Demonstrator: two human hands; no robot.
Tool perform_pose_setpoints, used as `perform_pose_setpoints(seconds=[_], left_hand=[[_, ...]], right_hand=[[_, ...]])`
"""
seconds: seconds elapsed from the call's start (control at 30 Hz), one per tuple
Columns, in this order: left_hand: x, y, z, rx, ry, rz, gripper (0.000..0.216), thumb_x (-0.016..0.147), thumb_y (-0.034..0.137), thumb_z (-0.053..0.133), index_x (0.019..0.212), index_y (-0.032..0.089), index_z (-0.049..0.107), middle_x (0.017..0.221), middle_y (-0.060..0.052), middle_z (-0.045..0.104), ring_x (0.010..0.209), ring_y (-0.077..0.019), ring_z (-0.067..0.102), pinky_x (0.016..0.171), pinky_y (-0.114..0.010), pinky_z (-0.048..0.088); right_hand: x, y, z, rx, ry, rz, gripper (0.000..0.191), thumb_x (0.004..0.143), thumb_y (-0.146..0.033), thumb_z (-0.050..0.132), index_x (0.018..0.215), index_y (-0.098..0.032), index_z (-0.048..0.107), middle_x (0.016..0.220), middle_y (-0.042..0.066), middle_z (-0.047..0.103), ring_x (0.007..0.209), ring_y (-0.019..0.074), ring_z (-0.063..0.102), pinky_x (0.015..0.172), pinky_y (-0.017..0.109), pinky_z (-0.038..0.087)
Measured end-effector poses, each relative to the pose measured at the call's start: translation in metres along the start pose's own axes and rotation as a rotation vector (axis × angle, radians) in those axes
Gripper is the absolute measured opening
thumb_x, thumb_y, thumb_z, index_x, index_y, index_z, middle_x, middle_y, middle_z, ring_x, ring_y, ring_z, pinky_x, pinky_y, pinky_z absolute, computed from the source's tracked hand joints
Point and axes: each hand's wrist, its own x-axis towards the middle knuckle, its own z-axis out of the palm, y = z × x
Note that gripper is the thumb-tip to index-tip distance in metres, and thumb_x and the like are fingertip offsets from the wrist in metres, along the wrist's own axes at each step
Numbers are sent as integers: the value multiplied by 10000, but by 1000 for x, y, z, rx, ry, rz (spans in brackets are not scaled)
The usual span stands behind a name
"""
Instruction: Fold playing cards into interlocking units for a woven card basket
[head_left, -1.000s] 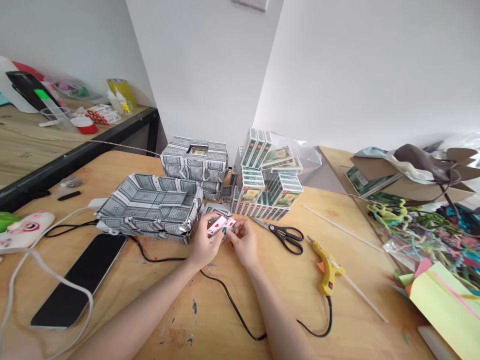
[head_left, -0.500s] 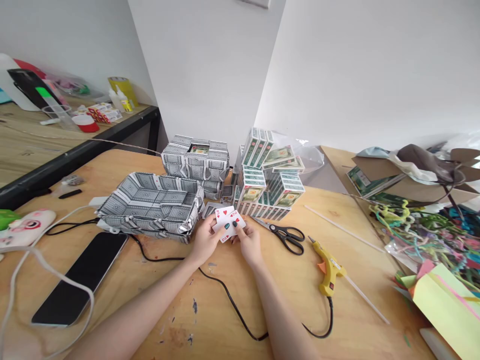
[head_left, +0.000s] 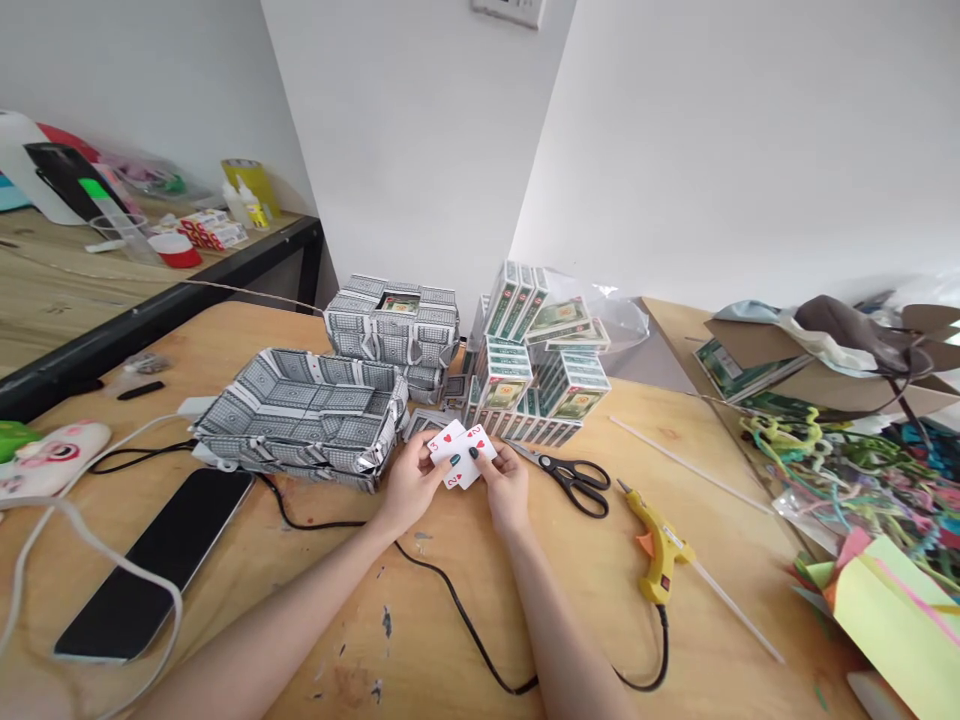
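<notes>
In my left hand [head_left: 411,484] is a playing card, the three of hearts [head_left: 443,440], pinched under the thumb. My right hand [head_left: 505,486] grips the two of hearts [head_left: 475,440], thumb on its face. The two cards overlap and are fanned at an angle, faces up toward me. Just left of my hands stands an open tray woven from folded grey-patterned cards [head_left: 300,410]. Behind it is a closed box built the same way [head_left: 392,325]. Stacked green-and-white card packs [head_left: 506,375] rise beyond my hands. Black-handled scissors [head_left: 574,480] lie right of my right hand.
A yellow glue gun [head_left: 661,545] lies at the right, its black cord running under my arms. A phone [head_left: 157,565] and white cable are at left. Craft stems [head_left: 862,480], coloured paper [head_left: 892,610] and a cardboard box [head_left: 817,360] crowd the right edge.
My right hand has shifted slightly right and turned its card. The cards now overlap less, with more of the three of hearts showing. The view has tilted slightly upward.
</notes>
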Motion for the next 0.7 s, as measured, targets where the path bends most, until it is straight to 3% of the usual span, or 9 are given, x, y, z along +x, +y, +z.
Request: perform_pose_setpoints(seconds=[0.1,0.23,0.43,0.57,0.7], left_hand=[[1,5,-2,26,11,-36,210,735,327,569,847,150,559,745,-10,641,667,-151,606,594,-245,490],[3,9,-5,19,35,-68,217,716,359,586,755,145,582,651,10,613,584,-129,567,521,-213,449],[4,6,-2,-131,66,-134,220,717,337,591,827,158,527,744,-18,657,661,-158,616,573,-249,489],[4,6,-3,-136,19,-124,193,714,319,593,804,156,541,741,-13,655,680,-157,616,610,-253,491],[5,5,-6,-75,51,-98,220,746,354,540,779,141,580,685,-4,622,642,-143,582,594,-238,468]], right_hand=[[0,-1,0,12,-36,6,317,664,-382,646,888,-161,606,826,57,665,695,178,604,617,288,493],[0,-5,0,28,-107,8,284,646,-352,673,861,-171,633,839,46,673,700,175,610,629,287,493],[0,-7,-3,8,-233,99,346,685,-407,639,934,-167,623,836,47,681,696,186,625,601,289,497],[3,-3,-6,2,-208,70,307,710,-403,619,883,-151,646,785,45,684,669,180,622,623,301,499],[5,1,-9,-28,-210,64,301,686,-413,641,828,-148,651,731,39,682,632,182,616,591,304,498]])
